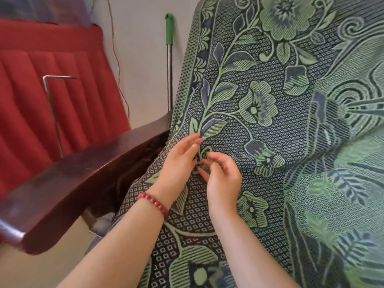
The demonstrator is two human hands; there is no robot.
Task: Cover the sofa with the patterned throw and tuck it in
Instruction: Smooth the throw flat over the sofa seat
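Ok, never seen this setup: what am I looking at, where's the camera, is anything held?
No machine here: a person's two bare hands do the work. The picture comes from a camera worn on the head, looking down. The left hand, with a red bead bracelet at the wrist, and the right hand sit close together over a green and blue flowered woven throw draped on a sofa with a dark wooden arm. Fingers are relaxed; neither grip plainly holds cloth. Beyond the arm is a red ribbed cushion.

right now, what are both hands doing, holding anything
Left hand: open, fingers nearly straight, over the throw.
Right hand: open, fingers loosely curled, holding nothing.
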